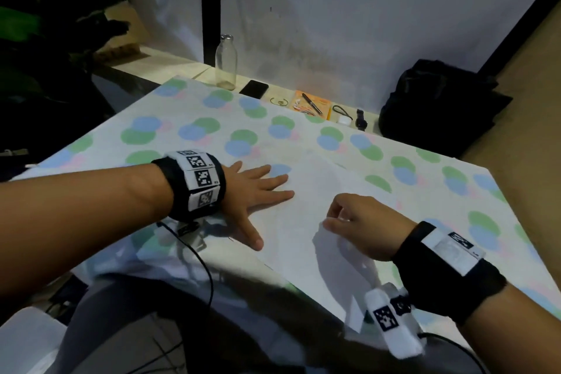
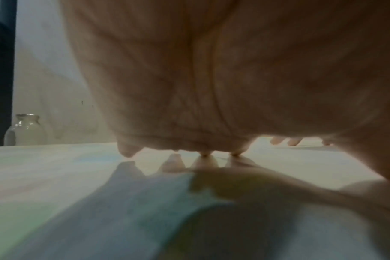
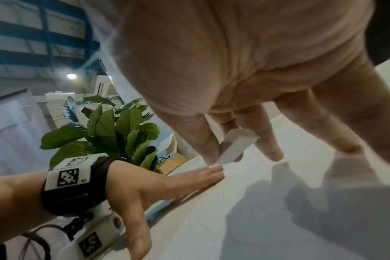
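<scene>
A large white sheet of paper lies flat on the worktop, which is covered with a cloth printed in green, blue and pink blots. The sheet is plain and unmarked as far as can be seen, and its near corner reaches the worktop's front edge.

The left hand presses on the sheet's left part, palm down, with its fingers straight and spread. The right hand is over the middle of the sheet. Its thumb and curled fingers pinch a white eraser, a small plain rectangular block tilted with its low end down at the paper. Whether the block touches the paper cannot be told.

Along the far edge stand a clear glass bottle, a dark phone and a pen, with a black bag beyond.
</scene>
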{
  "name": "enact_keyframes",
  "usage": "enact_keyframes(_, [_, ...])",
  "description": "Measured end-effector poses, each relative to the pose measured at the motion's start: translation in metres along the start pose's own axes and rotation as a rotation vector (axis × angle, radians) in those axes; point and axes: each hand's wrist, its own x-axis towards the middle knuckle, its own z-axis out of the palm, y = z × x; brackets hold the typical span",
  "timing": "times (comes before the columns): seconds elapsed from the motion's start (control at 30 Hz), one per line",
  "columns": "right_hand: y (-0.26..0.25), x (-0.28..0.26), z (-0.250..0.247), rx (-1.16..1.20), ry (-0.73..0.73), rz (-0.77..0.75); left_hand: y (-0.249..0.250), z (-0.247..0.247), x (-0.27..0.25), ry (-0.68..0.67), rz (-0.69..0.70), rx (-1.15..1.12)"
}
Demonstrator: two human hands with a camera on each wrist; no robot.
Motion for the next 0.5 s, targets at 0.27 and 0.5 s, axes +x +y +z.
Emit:
enact_keyframes(0.27, [-0.024, 0.027, -0.022, 0.122, 0.020, -0.190, -0.011, -0.005, 0.011, -0.023, 0.001, -0.113])
enact_keyframes(0.5, [-0.036, 0.066, 0.003, 0.053, -0.079, -0.266, -0.008, -0.001, 0.017, 0.002, -0.034, -0.172])
